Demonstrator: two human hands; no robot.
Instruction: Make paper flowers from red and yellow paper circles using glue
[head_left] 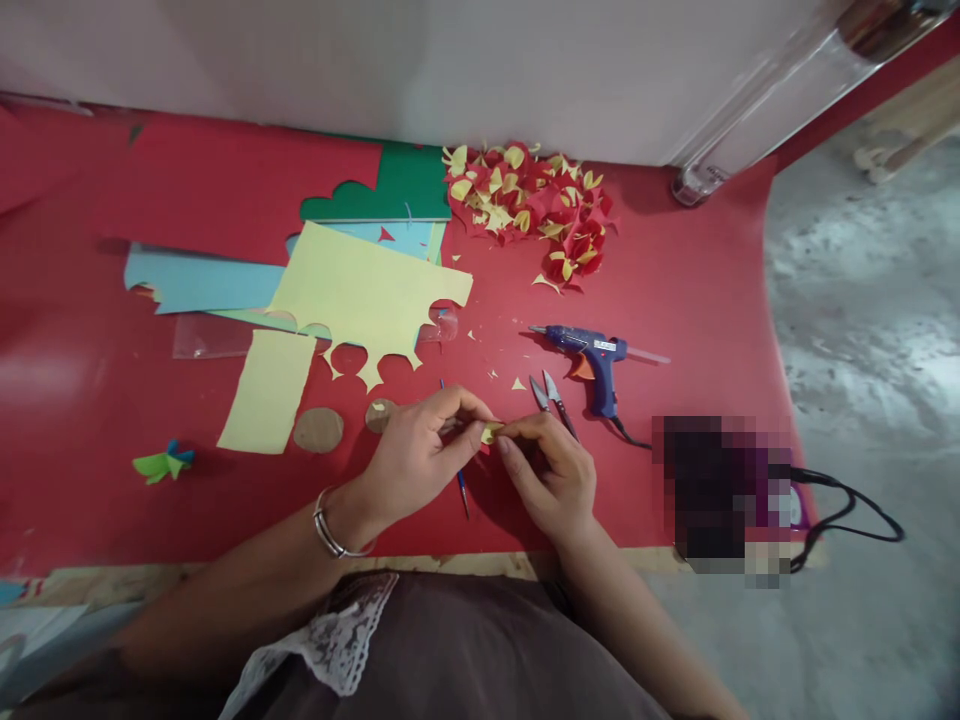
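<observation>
Between the fingertips of both hands is a small yellow paper piece [488, 433], mostly hidden by the fingers. My left hand [427, 445] pinches it from the left, and my right hand [551, 470] pinches it from the right. Under my left hand lies a thin blue stick tool [462, 492] on the red surface. Thread snips [553, 395] rest just beyond my right hand, their blades apart. A cardboard disc [379, 414] with a yellow scrap on it sits by my left knuckles, and a larger disc [319, 430] lies further left.
A blue glue gun [592, 350] lies at right, its cord running to the pixelated area. Red and yellow paper flowers [532, 200] are heaped at the back. Cut yellow sheet [367, 290], yellow strip [268, 390] and a green-blue paper piece [163, 462] lie left.
</observation>
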